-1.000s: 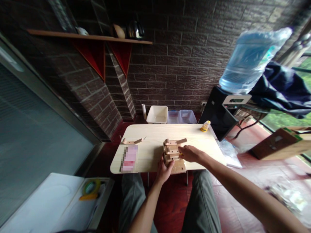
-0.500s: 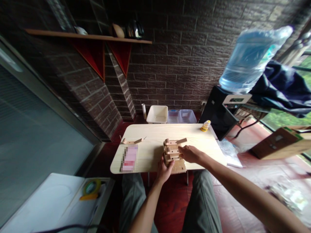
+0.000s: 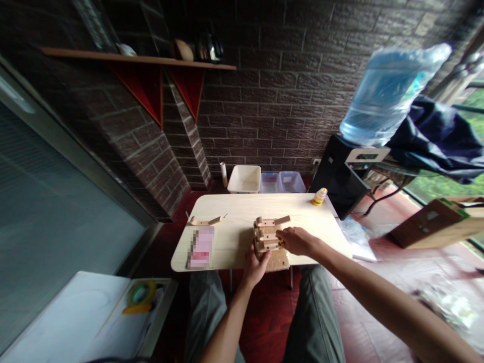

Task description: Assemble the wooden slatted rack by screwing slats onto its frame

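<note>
My left hand (image 3: 258, 263) is closed around the near left side of a wooden piece (image 3: 267, 247), its thumb on top. The piece has dark holes and a rounded left end. It lies on a brown, cardboard-like block (image 3: 278, 263) at the table's front edge. Behind it on the block are similar wooden pieces, the farthest (image 3: 268, 222) with an angled right arm. At their right end, my right hand (image 3: 297, 240) is closed with fingers pinched. A bit of yellow and black shows at its fingertips, too small to name.
On the pale table (image 3: 227, 206) lie another jointed wooden piece (image 3: 206, 221), a pink blurred item (image 3: 201, 247) and a small yellow-capped container (image 3: 319, 196). Behind stand a cream bin (image 3: 245, 179) and clear bins (image 3: 291, 181). A water dispenser (image 3: 336, 171) stands right; an open white box (image 3: 71, 312) left.
My right hand has turned slightly at the wooden piece, and more yellow now shows at its fingertips. My left hand keeps its hold in the same place.
</note>
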`<state>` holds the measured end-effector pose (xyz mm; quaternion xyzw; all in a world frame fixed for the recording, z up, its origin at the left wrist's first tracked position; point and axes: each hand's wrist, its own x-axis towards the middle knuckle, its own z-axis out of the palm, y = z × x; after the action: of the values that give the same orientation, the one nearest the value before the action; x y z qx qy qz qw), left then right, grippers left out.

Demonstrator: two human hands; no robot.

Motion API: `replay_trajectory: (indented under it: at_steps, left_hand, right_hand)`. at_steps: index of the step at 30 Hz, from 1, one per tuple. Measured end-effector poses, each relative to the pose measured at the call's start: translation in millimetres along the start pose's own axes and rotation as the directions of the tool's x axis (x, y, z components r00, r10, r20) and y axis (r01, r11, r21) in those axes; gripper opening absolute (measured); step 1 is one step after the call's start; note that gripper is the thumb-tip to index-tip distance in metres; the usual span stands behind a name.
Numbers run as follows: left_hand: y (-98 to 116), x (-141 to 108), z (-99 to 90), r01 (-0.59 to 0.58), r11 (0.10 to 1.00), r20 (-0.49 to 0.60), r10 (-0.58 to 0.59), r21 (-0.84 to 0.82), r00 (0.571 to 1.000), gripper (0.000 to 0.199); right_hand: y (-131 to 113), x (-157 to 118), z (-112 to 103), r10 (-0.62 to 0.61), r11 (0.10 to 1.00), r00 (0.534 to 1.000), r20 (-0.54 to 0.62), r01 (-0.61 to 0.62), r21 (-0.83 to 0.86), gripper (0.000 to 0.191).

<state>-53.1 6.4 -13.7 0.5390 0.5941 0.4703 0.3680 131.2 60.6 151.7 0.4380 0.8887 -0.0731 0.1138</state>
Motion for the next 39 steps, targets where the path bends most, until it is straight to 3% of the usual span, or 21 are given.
replay_trajectory:
  at_steps: [10, 18, 29, 35, 39]
  left_hand:
    - [-3, 0, 0.4, -0.004, 1.0, -0.013, 0.005, 0.025, 1.0, 0.067]
    - [1, -1, -0.2, -0.005, 1.0, -0.003, 0.005, -0.002, 1.0, 0.063]
    - [1, -1, 0.6, -0.026, 0.999, -0.038, 0.025, -0.03, 0.999, 0.064]
    - [4, -2, -1.5, -0.005, 1.0, 0.0, 0.005, -0.025, 1.0, 0.063]
    - [7, -2, -3.2, 0.004, 1.0, 0.02, -0.004, -0.009, 1.0, 0.064]
  right_hand:
    - [-10, 4, 4, 0.103, 0.994, 0.995, 0.014, -0.103, -0.02, 0.033]
    - [-5, -1, -3, -0.015, 1.0, 1.0, -0.024, 0.015, -0.014, 0.027]
    - [-8, 4, 6, 0.08, 0.997, 0.997, -0.006, -0.08, -0.01, 0.033]
    - [-3, 2, 5, -0.035, 0.999, 0.999, -0.035, 0.035, -0.013, 0.03]
    - [0, 4, 12, -0.017, 1.0, 0.998, -0.054, 0.017, 0.006, 0.032]
